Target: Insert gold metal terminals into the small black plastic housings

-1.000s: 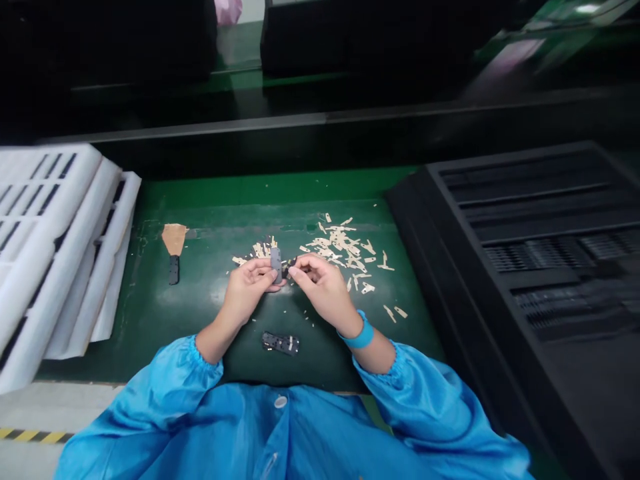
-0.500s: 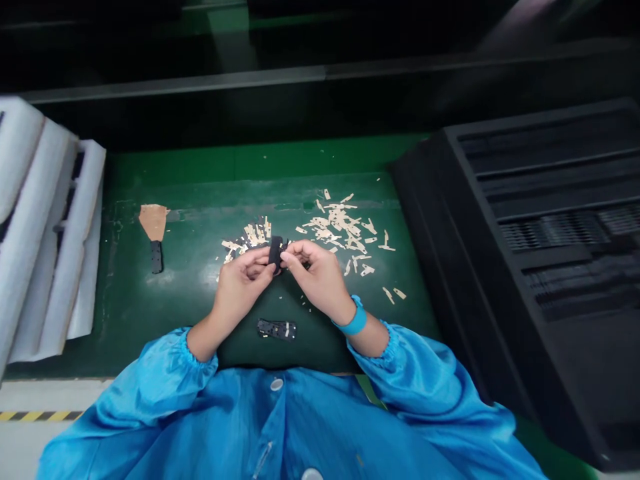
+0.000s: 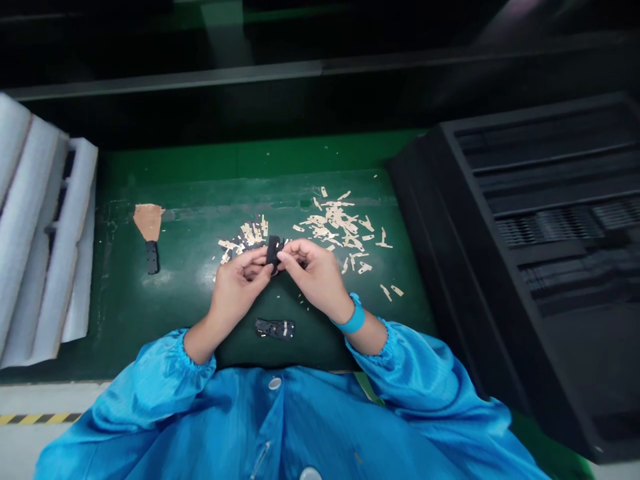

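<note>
Both hands meet over the middle of the green mat [image 3: 165,300]. My left hand [image 3: 239,281] pinches a small black flat part [image 3: 273,250] that stands on end between the fingertips. My right hand [image 3: 314,272], with a blue band on the wrist, pinches the same part from the right side. A second black part [image 3: 275,328] with small pale marks lies flat on the mat just below the hands, close to my body. Behind the fingers, several tan paper slips [image 3: 340,227] lie scattered.
A white foam tray stack [image 3: 35,227] leans at the left edge. A large black slotted tray [image 3: 545,220] fills the right. A black part with a tan tab [image 3: 149,235] lies on the mat's left. A dark raised rail [image 3: 210,77] crosses the back.
The view has shifted, so the foam trays slid left and the hands sit slightly higher. The black part has turned in my fingers from a pale face to a dark face.
</note>
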`<action>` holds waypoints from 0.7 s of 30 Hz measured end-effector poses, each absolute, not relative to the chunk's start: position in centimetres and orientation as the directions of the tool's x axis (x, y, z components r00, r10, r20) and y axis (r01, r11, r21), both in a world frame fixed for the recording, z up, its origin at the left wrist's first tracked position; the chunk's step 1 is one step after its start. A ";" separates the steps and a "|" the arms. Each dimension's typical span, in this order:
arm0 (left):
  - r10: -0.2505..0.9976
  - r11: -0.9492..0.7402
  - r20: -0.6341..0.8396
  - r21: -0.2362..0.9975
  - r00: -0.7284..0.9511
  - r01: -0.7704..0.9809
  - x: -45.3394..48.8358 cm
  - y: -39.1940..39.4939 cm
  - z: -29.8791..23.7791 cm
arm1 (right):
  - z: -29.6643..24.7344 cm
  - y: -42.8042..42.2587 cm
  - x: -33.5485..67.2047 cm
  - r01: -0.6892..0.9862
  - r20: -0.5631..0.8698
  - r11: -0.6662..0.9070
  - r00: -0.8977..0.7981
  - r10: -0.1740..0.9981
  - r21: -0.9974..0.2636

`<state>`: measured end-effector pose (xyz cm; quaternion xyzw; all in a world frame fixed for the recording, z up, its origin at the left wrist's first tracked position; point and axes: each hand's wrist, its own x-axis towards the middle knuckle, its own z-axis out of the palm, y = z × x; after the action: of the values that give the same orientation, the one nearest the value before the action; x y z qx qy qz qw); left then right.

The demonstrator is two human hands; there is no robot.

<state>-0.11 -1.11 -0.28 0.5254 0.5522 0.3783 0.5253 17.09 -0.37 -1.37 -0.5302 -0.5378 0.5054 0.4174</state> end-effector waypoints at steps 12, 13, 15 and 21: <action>0.986 0.111 -0.132 0.975 0.098 0.194 0.0 -1.4 -0.5 | -1.4 -0.4 17.1 0.135 -0.093 -0.081 -0.081 0.992 -0.987; 0.987 0.107 -0.129 0.974 0.100 0.200 0.0 -1.4 -0.5 | -1.4 -0.4 17.1 0.138 -0.096 -0.084 -0.080 0.992 -0.987; 0.988 0.094 -0.117 0.973 0.102 0.210 -0.1 -1.4 -0.6 | -1.3 -0.4 17.1 0.142 -0.102 -0.090 -0.077 0.992 -0.986; 0.990 0.050 -0.080 0.970 0.119 0.239 -0.2 -1.7 -0.7 | -1.1 -0.4 17.0 0.158 -0.132 -0.123 -0.052 0.990 -0.980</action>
<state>-0.15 -1.66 -0.73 0.5700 0.5389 0.3875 0.4843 17.02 -0.37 -1.08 -0.5525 -0.5195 0.5060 0.4109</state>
